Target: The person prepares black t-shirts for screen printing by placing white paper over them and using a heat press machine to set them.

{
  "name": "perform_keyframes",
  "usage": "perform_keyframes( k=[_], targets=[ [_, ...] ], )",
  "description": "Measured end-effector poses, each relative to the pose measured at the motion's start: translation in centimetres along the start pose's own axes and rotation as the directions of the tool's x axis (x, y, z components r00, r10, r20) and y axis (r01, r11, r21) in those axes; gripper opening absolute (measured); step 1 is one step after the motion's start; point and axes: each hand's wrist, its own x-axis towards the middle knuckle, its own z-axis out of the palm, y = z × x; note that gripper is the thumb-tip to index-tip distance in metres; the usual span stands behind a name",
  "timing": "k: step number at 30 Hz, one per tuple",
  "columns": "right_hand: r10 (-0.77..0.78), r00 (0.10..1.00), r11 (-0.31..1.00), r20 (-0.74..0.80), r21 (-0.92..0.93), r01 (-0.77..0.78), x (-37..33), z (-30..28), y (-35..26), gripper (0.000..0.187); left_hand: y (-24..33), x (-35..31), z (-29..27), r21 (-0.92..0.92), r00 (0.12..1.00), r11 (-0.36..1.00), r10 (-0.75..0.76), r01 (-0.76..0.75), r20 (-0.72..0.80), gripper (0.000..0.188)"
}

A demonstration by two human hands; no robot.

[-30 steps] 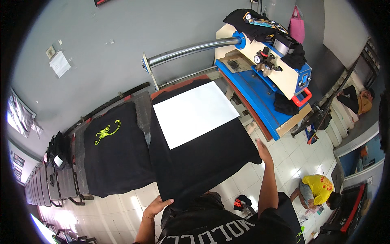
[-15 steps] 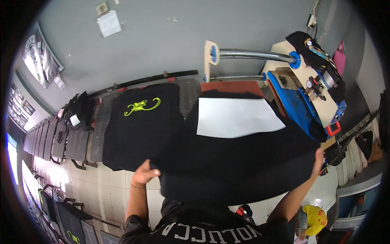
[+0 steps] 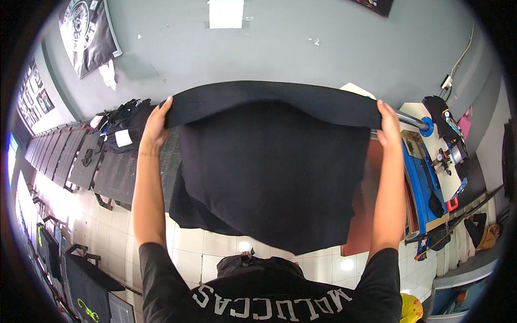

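A large black fabric panel (image 3: 274,172) is held up in front of me by its far edge, stretched wide between both hands. The edge is folded over into a broad band, and the lower part hangs down toward the floor. My left hand (image 3: 155,128) grips the left corner, thumb on top. My right hand (image 3: 389,125) is closed on the right corner, near the metal bars of the press. The panel hides much of the table behind it.
The blue and cream heat press (image 3: 423,177) stands at right, its reddish-brown board (image 3: 363,215) beside my right arm. Grey table boards (image 3: 116,172) run off to the left with a pile of black cloth (image 3: 126,121). A printed black piece (image 3: 86,296) lies at lower left.
Both hands have risen and moved away from me, lifting the black panel. The white sheet that lay on it and the green-printed piece beside it are out of sight.
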Motion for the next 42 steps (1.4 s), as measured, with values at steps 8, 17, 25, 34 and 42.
perform_keyframes(
  k=[8, 17, 25, 34, 42],
  targets=[
    [-0.275, 0.960, 0.942, -0.059, 0.182, 0.281, -0.8, 10.2, -3.8, 0.024, 7.7, 3.0, -5.8, -0.063, 0.984, 0.982, 0.176, -0.178, -0.039, 0.037],
    [0.090, 0.961, 0.996, -0.260, 0.016, -0.089, -23.4, 8.1, 5.5, 0.013, -2.1, -17.2, -15.6, 0.139, 0.986, 0.988, -0.049, 0.072, -0.160, 0.038],
    [0.371, 0.883, 0.863, -0.288, -0.246, -0.442, -34.5, 6.2, 27.7, 0.035, -17.4, -24.4, -21.5, 0.182, 0.802, 0.785, -0.551, 0.592, -0.231, 0.036],
    [0.426, 0.838, 0.792, -0.340, -0.308, -0.527, -37.6, 6.1, 30.3, 0.035, -23.8, -27.0, -24.5, 0.115, 0.714, 0.712, -0.656, 0.693, -0.244, 0.041],
    [0.347, 0.892, 0.757, -0.290, -0.474, -0.449, -39.7, 5.9, 31.4, 0.035, -25.7, -29.4, -25.9, 0.061, 0.739, 0.752, -0.625, 0.656, -0.251, 0.036]
  ],
)
